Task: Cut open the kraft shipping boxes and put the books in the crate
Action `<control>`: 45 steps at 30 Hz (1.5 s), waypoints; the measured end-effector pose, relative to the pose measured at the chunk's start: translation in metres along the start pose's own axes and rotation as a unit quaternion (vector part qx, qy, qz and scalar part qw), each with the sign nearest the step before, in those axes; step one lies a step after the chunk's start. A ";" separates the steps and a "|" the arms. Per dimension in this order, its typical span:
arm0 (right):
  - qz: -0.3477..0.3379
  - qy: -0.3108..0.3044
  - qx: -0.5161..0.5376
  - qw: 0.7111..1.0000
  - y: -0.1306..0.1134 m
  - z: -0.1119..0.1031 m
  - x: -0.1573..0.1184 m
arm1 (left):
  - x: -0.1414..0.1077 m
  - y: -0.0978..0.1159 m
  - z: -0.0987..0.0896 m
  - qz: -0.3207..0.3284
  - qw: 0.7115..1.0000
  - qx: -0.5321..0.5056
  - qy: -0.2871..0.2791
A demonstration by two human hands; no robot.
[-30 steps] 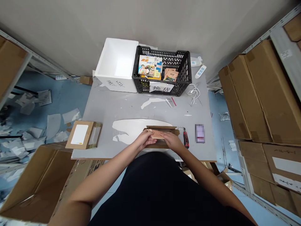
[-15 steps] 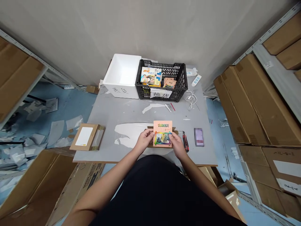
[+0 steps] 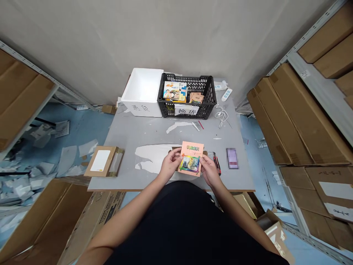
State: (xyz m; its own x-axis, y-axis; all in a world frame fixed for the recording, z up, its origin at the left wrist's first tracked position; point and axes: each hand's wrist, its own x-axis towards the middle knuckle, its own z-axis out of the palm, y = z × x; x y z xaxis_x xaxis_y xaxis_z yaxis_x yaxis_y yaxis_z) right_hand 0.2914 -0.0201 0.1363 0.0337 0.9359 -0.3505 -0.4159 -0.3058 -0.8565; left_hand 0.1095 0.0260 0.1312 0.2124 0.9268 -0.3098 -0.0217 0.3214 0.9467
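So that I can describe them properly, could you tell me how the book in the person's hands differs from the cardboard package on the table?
The peach-covered book is held up between the left hand and right hand, while the brown cardboard package lies on the grey table. The book's cover bears a coloured title and picture; the package shows a plain white label. Both are flat and rectangular.

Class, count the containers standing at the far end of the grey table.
2: a white foam box on the left, and a black plastic crate directly to its right, holding printed booklets.
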 end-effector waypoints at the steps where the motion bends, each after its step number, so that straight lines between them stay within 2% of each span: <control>1: -0.004 -0.002 0.008 1.000 0.000 0.000 -0.001 | -0.002 0.000 0.001 -0.001 1.000 0.003 -0.002; 10: -0.024 0.010 0.052 0.998 0.002 0.005 -0.007 | -0.016 0.014 0.016 0.010 1.000 -0.015 -0.018; 17: -0.020 0.050 0.091 0.994 -0.003 0.014 -0.010 | -0.024 0.020 0.019 0.038 0.998 -0.027 -0.039; 22: 0.036 -0.029 0.172 0.984 -0.002 0.028 -0.015 | -0.024 0.015 0.026 0.048 0.994 -0.056 -0.079; 25: 0.053 -0.057 0.170 0.982 0.002 0.037 -0.017 | -0.024 0.012 0.030 0.038 0.994 -0.056 -0.091; 32: -0.049 -0.026 0.015 0.998 0.014 0.039 -0.007 | -0.024 0.014 0.032 0.006 0.993 -0.087 -0.083; 36: -0.061 0.025 0.039 0.997 0.018 0.032 0.000 | -0.023 0.012 0.029 -0.006 0.992 -0.119 -0.052; 41: -0.031 0.019 0.077 0.996 0.012 0.026 0.001 | -0.016 0.012 0.022 -0.003 0.990 -0.141 -0.010; 45: -0.026 0.041 0.090 0.995 0.002 0.022 -0.001 | -0.011 0.013 0.014 0.004 0.992 -0.127 0.013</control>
State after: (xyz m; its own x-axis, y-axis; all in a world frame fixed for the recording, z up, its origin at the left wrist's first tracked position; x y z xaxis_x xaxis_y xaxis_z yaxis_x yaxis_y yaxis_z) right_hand 0.2699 -0.0178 0.1431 0.1304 0.9299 -0.3440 -0.5669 -0.2147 -0.7953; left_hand 0.1208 0.0175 0.1483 0.1854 0.9335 -0.3069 -0.2705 0.3487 0.8973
